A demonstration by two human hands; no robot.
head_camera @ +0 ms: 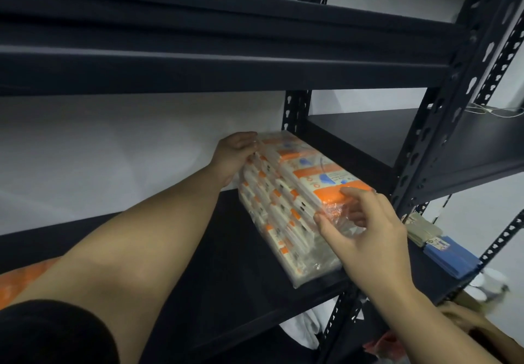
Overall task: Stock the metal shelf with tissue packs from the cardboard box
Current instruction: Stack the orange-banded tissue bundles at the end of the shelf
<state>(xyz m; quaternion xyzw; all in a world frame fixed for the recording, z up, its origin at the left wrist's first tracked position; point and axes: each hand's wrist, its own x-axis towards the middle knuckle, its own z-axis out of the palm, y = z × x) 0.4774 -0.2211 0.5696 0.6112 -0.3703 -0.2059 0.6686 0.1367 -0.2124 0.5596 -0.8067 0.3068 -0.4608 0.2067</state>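
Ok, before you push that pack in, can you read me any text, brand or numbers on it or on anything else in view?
No text can be read in this view.
Tissue pack, held at both ends by the left hand and the right hand: dark print on the orange-and-white wrappers, too blurred to read.
Blue packet on the next shelf bay: a small label, too small to read.

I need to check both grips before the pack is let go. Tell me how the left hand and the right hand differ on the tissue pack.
The left hand holds the far end of the tissue pack, near the wall; the right hand holds the near end at the shelf's front. The left hand's grip wraps the pack's end, while the right hand's fingers pinch the loose clear wrap. The left arm is stretched out; the right is bent closer. Both hold the same pack.
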